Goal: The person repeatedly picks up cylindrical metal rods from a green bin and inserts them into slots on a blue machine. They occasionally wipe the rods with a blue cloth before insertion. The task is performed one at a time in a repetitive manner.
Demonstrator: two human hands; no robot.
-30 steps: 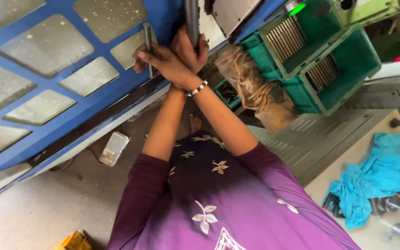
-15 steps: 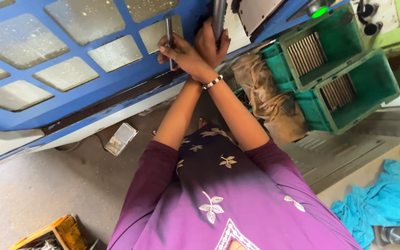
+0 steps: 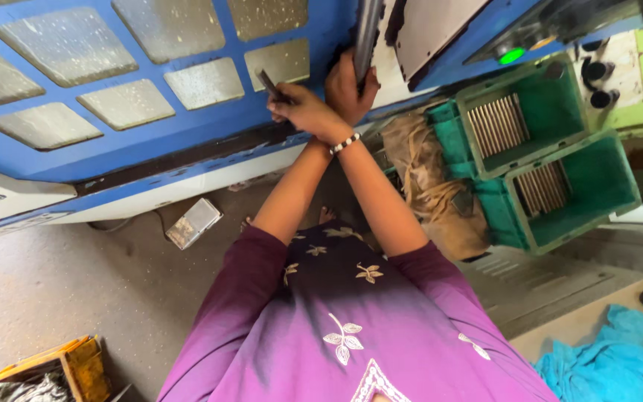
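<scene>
I see both my arms stretched forward and crossed at the wrists (beaded band there), left hand (image 3: 345, 88) and right hand (image 3: 303, 112) clenched.

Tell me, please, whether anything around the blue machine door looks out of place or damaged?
A small metal block lies loose and askew on the concrete floor below the blue door. A blue cloth sits crumpled on the bench. The door's window panes look spattered and cloudy.

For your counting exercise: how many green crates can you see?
2: the upper green crate beside the blue machine, the lower green crate just right below it. More may be hidden.
</scene>
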